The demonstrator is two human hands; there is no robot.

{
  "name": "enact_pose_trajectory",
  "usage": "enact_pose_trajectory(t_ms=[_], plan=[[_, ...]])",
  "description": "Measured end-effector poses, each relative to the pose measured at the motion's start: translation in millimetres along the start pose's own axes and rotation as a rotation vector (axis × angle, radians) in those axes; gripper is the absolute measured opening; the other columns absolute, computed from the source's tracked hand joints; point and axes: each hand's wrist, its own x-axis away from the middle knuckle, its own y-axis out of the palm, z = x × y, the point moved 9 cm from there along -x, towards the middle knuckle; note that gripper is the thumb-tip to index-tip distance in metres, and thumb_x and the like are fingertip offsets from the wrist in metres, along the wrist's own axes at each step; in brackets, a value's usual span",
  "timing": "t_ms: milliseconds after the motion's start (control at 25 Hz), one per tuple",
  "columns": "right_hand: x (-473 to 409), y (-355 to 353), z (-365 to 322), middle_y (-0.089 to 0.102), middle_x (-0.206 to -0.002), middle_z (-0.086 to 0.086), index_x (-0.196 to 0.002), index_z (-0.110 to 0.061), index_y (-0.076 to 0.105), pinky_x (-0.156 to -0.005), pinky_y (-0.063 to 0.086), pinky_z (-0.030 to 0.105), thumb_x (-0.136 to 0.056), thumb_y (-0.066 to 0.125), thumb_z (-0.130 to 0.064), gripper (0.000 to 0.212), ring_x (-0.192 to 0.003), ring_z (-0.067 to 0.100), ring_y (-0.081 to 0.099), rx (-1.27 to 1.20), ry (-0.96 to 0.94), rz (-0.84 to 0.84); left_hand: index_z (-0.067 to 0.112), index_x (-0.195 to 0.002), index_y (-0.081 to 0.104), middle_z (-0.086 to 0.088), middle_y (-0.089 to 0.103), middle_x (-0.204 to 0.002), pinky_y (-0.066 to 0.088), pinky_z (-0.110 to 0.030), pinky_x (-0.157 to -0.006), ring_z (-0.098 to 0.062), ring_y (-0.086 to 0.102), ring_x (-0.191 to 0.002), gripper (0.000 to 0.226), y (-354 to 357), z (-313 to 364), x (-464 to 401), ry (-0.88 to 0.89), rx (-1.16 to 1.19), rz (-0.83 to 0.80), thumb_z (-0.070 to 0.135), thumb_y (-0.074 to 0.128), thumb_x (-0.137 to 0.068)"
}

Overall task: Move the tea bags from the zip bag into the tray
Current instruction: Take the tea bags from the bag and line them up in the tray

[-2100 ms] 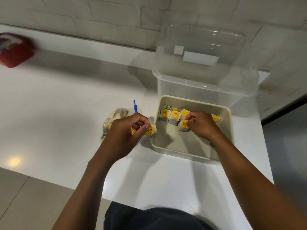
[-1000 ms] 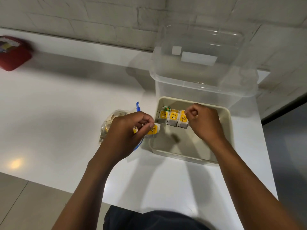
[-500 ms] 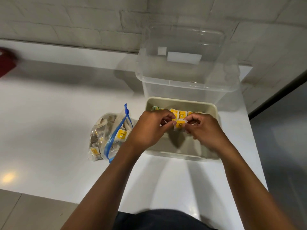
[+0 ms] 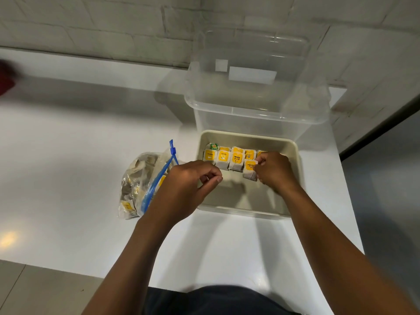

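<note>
A beige tray [image 4: 294,153] sits on the white table, with a row of yellow-labelled tea bags [image 4: 223,156] standing along its far wall. My right hand [image 4: 276,172] is inside the tray and pinches one tea bag [image 4: 248,171] at the right end of the row. My left hand [image 4: 188,187] hovers over the tray's left rim with its fingers curled, and nothing shows between them. To the left of the tray lies the clear zip bag [image 4: 136,185] with a blue zipper strip, open, with several tea bags inside.
A large clear plastic bin [image 4: 256,103] stands right behind the tray, against the brick wall. A blurred red object [image 4: 4,80] lies at the far left. The table's right edge runs close beside the tray, and its front edge is near my body.
My left hand left the zip bag, carried a tea bag over the tray and passed it to my right hand. It has now drawn back to the tray's left rim.
</note>
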Motion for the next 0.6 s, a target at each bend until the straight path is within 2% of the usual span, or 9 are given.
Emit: enact_pose_trajectory(t_ms=[80,200,320,600], plan=[[-4,-4,-1,0.073,-0.087,0.010,-0.081,-0.014,0.072,-0.073,0.053,0.029,-0.082,0.062,-0.005,0.014,-0.084,0.030,0.067,0.089,-0.010,0.063,0.017,-0.091,0.073,0.009,0.070,-0.084,0.053,-0.028,-0.069,-0.008,0.064,-0.075,0.004,-2,0,2,0.007,-0.006,0.010,0.020,0.071,-0.090],[-8,-2,1,0.073,-0.079,0.012,-0.074,-0.014,0.069,-0.069,0.057,0.030,-0.080,0.063,-0.006,0.012,-0.077,0.031,0.069,0.104,0.006,0.065,0.018,-0.091,0.073,0.010,0.070,-0.084,0.053,-0.027,-0.069,-0.006,0.063,-0.075,0.003,-2,2,3,0.011,0.000,0.009,0.020,0.071,-0.090],[-13,3,-1,0.072,-0.072,0.012,-0.073,-0.014,0.069,-0.069,0.061,0.039,-0.078,0.063,-0.007,0.011,-0.069,0.032,0.070,0.096,-0.004,0.030,0.017,-0.091,0.073,0.010,0.070,-0.083,0.052,-0.027,-0.068,-0.007,0.063,-0.074,0.003,-2,2,3,0.013,0.005,0.006,0.019,0.071,-0.090],[-19,-2,-7,0.073,-0.080,0.013,-0.084,-0.015,0.070,-0.073,0.061,0.042,-0.080,0.070,-0.018,0.005,-0.075,0.033,0.071,0.147,-0.033,0.031,0.017,-0.091,0.073,0.009,0.069,-0.083,0.051,-0.022,-0.068,-0.006,0.063,-0.073,0.003,-2,1,0,0.010,-0.013,0.006,0.020,0.072,-0.089]])
